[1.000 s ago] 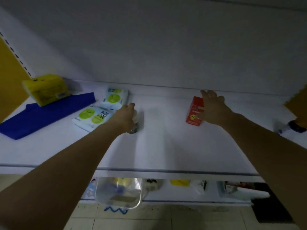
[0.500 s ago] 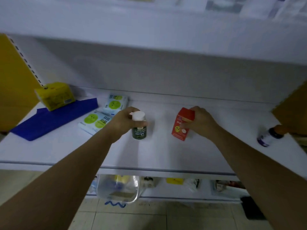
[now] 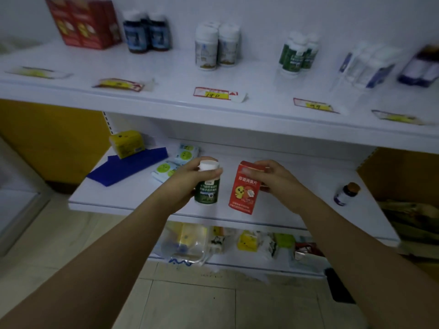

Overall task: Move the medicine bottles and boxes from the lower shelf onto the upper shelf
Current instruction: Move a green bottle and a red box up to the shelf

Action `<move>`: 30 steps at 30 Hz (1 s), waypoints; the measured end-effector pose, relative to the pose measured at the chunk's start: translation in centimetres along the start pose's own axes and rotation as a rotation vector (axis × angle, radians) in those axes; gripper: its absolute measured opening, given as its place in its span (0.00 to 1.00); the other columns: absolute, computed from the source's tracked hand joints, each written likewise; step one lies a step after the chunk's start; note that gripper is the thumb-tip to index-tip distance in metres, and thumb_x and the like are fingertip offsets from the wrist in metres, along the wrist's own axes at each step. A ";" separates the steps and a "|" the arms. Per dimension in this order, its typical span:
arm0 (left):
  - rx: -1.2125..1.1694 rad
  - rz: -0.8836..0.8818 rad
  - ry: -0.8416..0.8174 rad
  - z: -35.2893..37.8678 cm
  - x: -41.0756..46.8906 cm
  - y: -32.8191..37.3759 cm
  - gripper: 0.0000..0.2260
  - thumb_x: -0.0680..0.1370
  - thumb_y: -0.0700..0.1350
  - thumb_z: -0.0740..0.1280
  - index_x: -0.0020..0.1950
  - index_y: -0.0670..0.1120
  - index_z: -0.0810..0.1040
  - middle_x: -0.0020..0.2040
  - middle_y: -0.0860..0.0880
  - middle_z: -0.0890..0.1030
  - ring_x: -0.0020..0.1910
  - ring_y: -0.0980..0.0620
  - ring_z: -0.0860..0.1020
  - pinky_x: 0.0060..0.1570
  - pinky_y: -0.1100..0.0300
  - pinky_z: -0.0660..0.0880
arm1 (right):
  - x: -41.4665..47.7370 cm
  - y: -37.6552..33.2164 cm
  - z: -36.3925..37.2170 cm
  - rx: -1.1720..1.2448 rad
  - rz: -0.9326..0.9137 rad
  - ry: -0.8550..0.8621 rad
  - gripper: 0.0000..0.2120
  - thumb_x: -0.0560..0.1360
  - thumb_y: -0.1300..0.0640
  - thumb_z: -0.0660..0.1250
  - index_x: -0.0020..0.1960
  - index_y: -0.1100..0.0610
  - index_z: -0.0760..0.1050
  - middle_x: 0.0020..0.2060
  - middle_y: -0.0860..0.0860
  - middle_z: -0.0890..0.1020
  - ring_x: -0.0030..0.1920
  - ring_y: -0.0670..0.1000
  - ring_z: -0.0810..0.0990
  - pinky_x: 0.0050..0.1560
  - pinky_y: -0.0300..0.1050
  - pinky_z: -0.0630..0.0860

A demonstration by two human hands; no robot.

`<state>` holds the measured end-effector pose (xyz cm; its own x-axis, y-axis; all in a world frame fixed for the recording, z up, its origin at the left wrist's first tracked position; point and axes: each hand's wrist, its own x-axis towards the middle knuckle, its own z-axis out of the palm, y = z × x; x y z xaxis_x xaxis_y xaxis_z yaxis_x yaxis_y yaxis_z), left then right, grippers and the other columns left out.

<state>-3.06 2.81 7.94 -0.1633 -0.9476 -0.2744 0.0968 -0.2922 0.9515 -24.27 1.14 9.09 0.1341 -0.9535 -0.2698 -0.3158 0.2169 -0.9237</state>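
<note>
Here both hands are out over the lower shelf (image 3: pixel 123 198), each with an item in it. Left hand (image 3: pixel 187 184) is wrapped round a green bottle (image 3: pixel 206 191) with a white cap, fingers curled over the neck just under the cap, thumb side on the label; bottle upright. Right hand (image 3: pixel 273 179) pinches a red box (image 3: pixel 244 188) at its top right edge, fingers closed on the top flap and side; box upright, tilted slightly. Bottle and box sit side by side, just apart, over the near middle of the lower shelf; can't tell if either base touches the shelf.

Far left on the lower shelf: yellow box (image 3: pixel 127 143) on a blue sheet (image 3: pixel 128 167), with white-green packets (image 3: pixel 175 162) just right of it, behind the left hand. Far right, a small dark bottle (image 3: pixel 345 193) with a brown cap, well apart from the hands.

Upper shelf (image 3: pixel 166 91) carries red boxes (image 3: pixel 83 22) at far left, dark bottles (image 3: pixel 147 32), white bottles (image 3: pixel 217 46), green bottles (image 3: pixel 298 54) and blurred white boxes (image 3: pixel 368 65) toward the right. Price tags (image 3: pixel 215 93) lie along its near edge.
</note>
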 end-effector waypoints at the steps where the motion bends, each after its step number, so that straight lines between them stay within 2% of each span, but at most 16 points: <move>1: -0.012 0.020 -0.001 -0.1 -1.4 0.5 0.17 0.72 0.45 0.71 0.60 0.47 0.76 0.56 0.43 0.80 0.56 0.44 0.78 0.57 0.52 0.75 | -1.4 -0.6 0.3 0.035 -0.012 -0.006 0.11 0.70 0.50 0.73 0.49 0.53 0.76 0.45 0.51 0.83 0.48 0.49 0.82 0.54 0.44 0.77; 2: -0.018 0.039 -0.009 -0.2 -2.9 1.1 0.20 0.71 0.47 0.72 0.61 0.45 0.75 0.56 0.42 0.80 0.56 0.43 0.79 0.58 0.50 0.75 | -3.0 -1.2 0.7 0.062 -0.027 0.005 0.13 0.70 0.50 0.73 0.51 0.54 0.76 0.45 0.52 0.83 0.48 0.50 0.83 0.53 0.44 0.78; 4: -0.027 0.079 -0.047 -0.5 -6.1 2.5 0.22 0.68 0.50 0.72 0.59 0.43 0.76 0.50 0.44 0.82 0.50 0.45 0.81 0.53 0.52 0.77 | -6.2 -2.3 1.4 0.116 -0.057 0.049 0.20 0.69 0.49 0.73 0.57 0.58 0.76 0.46 0.53 0.84 0.48 0.51 0.84 0.51 0.44 0.78; 6: -0.044 0.109 -0.092 -0.9 -9.4 4.0 0.19 0.68 0.52 0.70 0.54 0.43 0.77 0.43 0.46 0.82 0.42 0.49 0.81 0.45 0.56 0.78 | -9.7 -3.8 2.3 0.168 -0.099 0.071 0.19 0.70 0.48 0.72 0.55 0.57 0.75 0.45 0.52 0.84 0.46 0.51 0.84 0.50 0.45 0.78; 7: -0.057 0.122 -0.107 -1.0 -11.1 4.6 0.18 0.69 0.53 0.70 0.53 0.43 0.77 0.43 0.46 0.81 0.41 0.50 0.80 0.43 0.57 0.78 | -11.3 -4.6 2.7 0.187 -0.117 0.064 0.16 0.71 0.47 0.71 0.53 0.56 0.76 0.43 0.52 0.83 0.44 0.51 0.83 0.50 0.45 0.77; 9: -0.075 0.159 -0.130 -1.2 -14.3 5.7 0.17 0.72 0.53 0.68 0.55 0.44 0.76 0.45 0.45 0.81 0.41 0.51 0.80 0.44 0.57 0.78 | -14.4 -6.5 3.8 0.248 -0.155 0.049 0.14 0.73 0.46 0.68 0.50 0.55 0.75 0.41 0.52 0.82 0.43 0.52 0.83 0.52 0.49 0.78; 11: -0.080 0.192 -0.141 -1.3 -17.4 7.0 0.15 0.74 0.53 0.67 0.55 0.44 0.75 0.43 0.46 0.81 0.41 0.51 0.80 0.43 0.57 0.78 | -17.1 -8.9 5.0 0.339 -0.169 0.058 0.14 0.75 0.47 0.66 0.52 0.57 0.74 0.41 0.54 0.81 0.41 0.53 0.82 0.56 0.53 0.78; 14: -0.072 0.234 -0.153 -1.4 -21.6 9.5 0.11 0.76 0.52 0.65 0.52 0.46 0.73 0.39 0.47 0.79 0.39 0.51 0.79 0.39 0.59 0.78 | -20.5 -12.2 7.0 0.419 -0.177 0.089 0.19 0.76 0.46 0.64 0.59 0.57 0.70 0.43 0.55 0.80 0.40 0.53 0.81 0.55 0.54 0.78; 17: -0.089 0.289 -0.118 -1.5 -25.0 12.3 0.13 0.76 0.52 0.65 0.56 0.46 0.72 0.41 0.47 0.79 0.38 0.52 0.80 0.39 0.60 0.79 | -23.3 -15.0 8.0 0.390 -0.216 0.098 0.22 0.75 0.44 0.63 0.63 0.57 0.69 0.44 0.56 0.80 0.40 0.53 0.81 0.59 0.57 0.77; 19: -0.101 0.336 -0.094 -1.6 -26.8 14.0 0.14 0.76 0.52 0.65 0.58 0.45 0.72 0.40 0.47 0.80 0.37 0.52 0.80 0.40 0.59 0.79 | -24.7 -16.9 8.1 0.368 -0.256 0.087 0.21 0.75 0.44 0.63 0.61 0.57 0.70 0.40 0.54 0.80 0.37 0.51 0.81 0.54 0.53 0.78; 22: -0.108 0.404 -0.076 -1.9 -28.8 16.0 0.12 0.76 0.51 0.66 0.54 0.45 0.74 0.37 0.48 0.81 0.35 0.53 0.80 0.38 0.61 0.78 | -26.4 -19.3 8.4 0.335 -0.310 0.052 0.15 0.76 0.46 0.61 0.56 0.56 0.71 0.36 0.52 0.80 0.32 0.48 0.81 0.44 0.46 0.79; 24: -0.126 0.421 -0.065 -2.0 -29.6 16.8 0.10 0.76 0.51 0.66 0.51 0.45 0.75 0.36 0.48 0.81 0.33 0.53 0.80 0.37 0.62 0.79 | -26.9 -20.3 8.6 0.315 -0.327 0.025 0.15 0.76 0.45 0.61 0.55 0.56 0.71 0.36 0.52 0.80 0.31 0.47 0.82 0.41 0.45 0.79; 27: -0.128 0.442 -0.038 -2.3 -30.1 17.4 0.09 0.76 0.50 0.66 0.49 0.45 0.76 0.35 0.49 0.82 0.33 0.53 0.80 0.36 0.63 0.79 | -26.8 -21.1 9.0 0.301 -0.345 0.008 0.21 0.75 0.44 0.62 0.62 0.57 0.69 0.38 0.52 0.80 0.31 0.47 0.82 0.40 0.44 0.80; 30: -0.162 0.465 -0.007 -2.7 -30.2 17.9 0.08 0.76 0.49 0.66 0.49 0.45 0.76 0.34 0.49 0.82 0.33 0.53 0.80 0.36 0.63 0.79 | -25.9 -21.8 9.4 0.306 -0.375 -0.021 0.20 0.76 0.45 0.62 0.62 0.57 0.69 0.38 0.51 0.80 0.31 0.46 0.82 0.40 0.44 0.80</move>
<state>6.26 25.84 32.83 -0.0734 -0.9817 0.1757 0.3120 0.1447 0.9390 -12.06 23.10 33.72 0.2056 -0.9740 0.0947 0.0484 -0.0866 -0.9951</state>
